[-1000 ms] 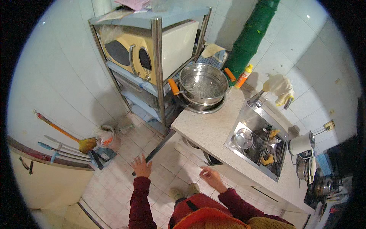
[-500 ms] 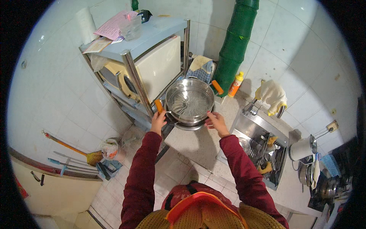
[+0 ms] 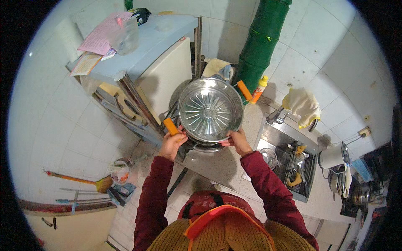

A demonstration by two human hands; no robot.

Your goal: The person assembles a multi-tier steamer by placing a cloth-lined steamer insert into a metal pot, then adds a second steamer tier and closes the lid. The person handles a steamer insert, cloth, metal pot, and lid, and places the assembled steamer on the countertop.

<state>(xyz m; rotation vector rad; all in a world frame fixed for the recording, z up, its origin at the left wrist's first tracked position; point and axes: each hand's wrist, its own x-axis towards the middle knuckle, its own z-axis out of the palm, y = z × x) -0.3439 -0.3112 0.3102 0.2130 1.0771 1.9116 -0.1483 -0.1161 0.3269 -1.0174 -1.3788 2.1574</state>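
Observation:
A shiny stainless steel steamer pot [image 3: 209, 109], with ribs radiating across its base and an orange handle on each side, is raised between my hands over the counter's left end. My left hand [image 3: 171, 144] is closed at its near left side, by the left orange handle [image 3: 171, 126]. On the near right, my right hand [image 3: 238, 142] grips the rim with its thumb, the other fingers lying partly hidden beneath. The right orange handle [image 3: 244, 90] stands free of my hands. Under the pot, another metal vessel [image 3: 205, 148] shows only its near edge.
A rack [image 3: 161, 42] with a cream appliance stands left of the pot. Behind are a green wrapped pipe [image 3: 263, 46] and a yellow-orange bottle [image 3: 259, 89]. The sink [image 3: 307, 190] on the right holds utensils, with a kettle [image 3: 333, 155] beyond. A broom [image 3: 102, 184] leans at the left.
The steamer pot has come up closer and tilted, so more of its ribbed base shows. Both hands have moved with it, and my right hand has closed further around the rim.

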